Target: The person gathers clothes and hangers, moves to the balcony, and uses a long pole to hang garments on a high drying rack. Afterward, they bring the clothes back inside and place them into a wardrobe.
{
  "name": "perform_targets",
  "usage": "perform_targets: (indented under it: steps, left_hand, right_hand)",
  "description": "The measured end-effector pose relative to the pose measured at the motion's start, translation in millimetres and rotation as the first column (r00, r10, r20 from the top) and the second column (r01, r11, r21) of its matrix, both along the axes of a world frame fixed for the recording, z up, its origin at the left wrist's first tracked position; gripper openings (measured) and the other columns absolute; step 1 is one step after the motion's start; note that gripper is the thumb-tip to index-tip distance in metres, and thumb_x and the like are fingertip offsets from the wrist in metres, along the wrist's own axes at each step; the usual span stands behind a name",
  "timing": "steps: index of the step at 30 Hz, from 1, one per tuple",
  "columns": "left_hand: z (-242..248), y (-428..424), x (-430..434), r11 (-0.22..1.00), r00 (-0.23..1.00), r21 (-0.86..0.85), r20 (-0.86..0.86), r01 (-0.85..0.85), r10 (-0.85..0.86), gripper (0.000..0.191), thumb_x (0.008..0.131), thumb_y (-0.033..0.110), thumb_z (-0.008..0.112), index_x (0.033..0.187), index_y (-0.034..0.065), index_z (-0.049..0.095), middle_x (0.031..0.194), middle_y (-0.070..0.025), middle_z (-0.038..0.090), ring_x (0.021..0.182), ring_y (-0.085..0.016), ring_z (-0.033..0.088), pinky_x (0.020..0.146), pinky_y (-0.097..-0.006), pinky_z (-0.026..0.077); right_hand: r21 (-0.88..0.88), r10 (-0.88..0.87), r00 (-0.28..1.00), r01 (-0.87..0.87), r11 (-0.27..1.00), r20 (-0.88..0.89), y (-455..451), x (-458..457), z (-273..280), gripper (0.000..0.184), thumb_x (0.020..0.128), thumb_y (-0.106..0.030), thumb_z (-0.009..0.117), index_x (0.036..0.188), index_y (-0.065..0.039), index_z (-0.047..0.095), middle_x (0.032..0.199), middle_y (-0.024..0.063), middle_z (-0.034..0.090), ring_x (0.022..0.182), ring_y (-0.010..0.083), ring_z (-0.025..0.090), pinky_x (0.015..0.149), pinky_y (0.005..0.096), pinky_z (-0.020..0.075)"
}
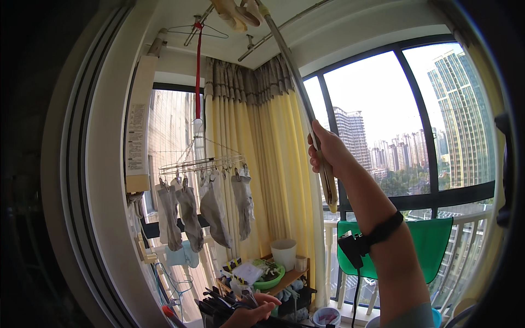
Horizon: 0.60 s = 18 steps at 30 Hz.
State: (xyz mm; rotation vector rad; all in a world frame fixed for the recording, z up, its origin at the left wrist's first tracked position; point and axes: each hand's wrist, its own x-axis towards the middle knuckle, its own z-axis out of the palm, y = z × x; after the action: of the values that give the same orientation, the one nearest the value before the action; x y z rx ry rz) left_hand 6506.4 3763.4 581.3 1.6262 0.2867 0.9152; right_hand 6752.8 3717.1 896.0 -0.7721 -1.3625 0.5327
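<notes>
My right hand point(328, 149) grips the lower part of a long metal pole point(287, 55) with a pale end cap. The pole slants up to the ceiling, where its tip leaves the picture beside some beige cloth items point(231, 16). Low in the view, my left hand point(256, 311) holds a bundle of black clothes hangers point(221, 301), partly cut off by the bottom edge. To the left, grey socks point(215, 213) are clipped to a wire drying rack point(201, 164), which hangs from a red strap point(198, 74).
Metal drying rails point(283, 33) run under the ceiling, one bearing a wire hanger point(213, 30). A low wooden shelf point(289, 283) carries a green basin point(272, 281) and a white bucket point(284, 254). A green cloth point(426, 242) drapes the railing. Yellow curtains point(283, 164) fill the corner.
</notes>
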Motion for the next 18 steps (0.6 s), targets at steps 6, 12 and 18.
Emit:
perform_targets:
  steps: [6, 12, 18]
  left_hand:
    - [-4, 0, -9, 1.0, 1.0, -0.004, -0.007, -0.016, 0.016, 0.026, 0.085, 0.022, 0.057, 0.092, -0.0022, 0.061, 0.057, -0.0024, 0.051, 0.049, -0.007, 0.044, 0.045, -0.0199, 0.03]
    - [-6, -4, -16, 0.996, 0.997, -0.044, -0.007, -0.073, 0.073, 0.026, 0.086, 0.022, 0.055, 0.089, -0.0033, 0.06, 0.057, -0.0041, 0.051, 0.048, -0.008, 0.043, 0.045, -0.0204, 0.031]
    - [-14, -2, -21, 0.989, 0.994, -0.094, -0.005, -0.113, 0.113, 0.025, 0.087, 0.019, 0.054, 0.091, -0.0048, 0.059, 0.057, -0.0047, 0.051, 0.049, -0.008, 0.044, 0.046, -0.0205, 0.032]
  right_hand:
    - [-0.03, 0.053, 0.997, -0.055, 0.998, -0.061, 13, -19, -3, 0.043, 0.091, -0.049, 0.037, 0.077, -0.008, 0.042, 0.052, 0.0023, 0.04, 0.039, 0.0127, 0.039, 0.04, 0.0293, 0.0382]
    - [-0.04, 0.084, 0.989, -0.09, 0.995, -0.119, 17, -26, 37, 0.045, 0.089, -0.051, 0.04, 0.076, -0.008, 0.043, 0.056, 0.0023, 0.041, 0.041, 0.013, 0.039, 0.041, 0.0292, 0.0376]
    - [-0.067, 0.196, 0.97, -0.207, 0.976, -0.145, 23, -22, 24, 0.046, 0.088, -0.052, 0.039, 0.076, -0.008, 0.044, 0.054, 0.0017, 0.041, 0.041, 0.0127, 0.039, 0.041, 0.0287, 0.0372]
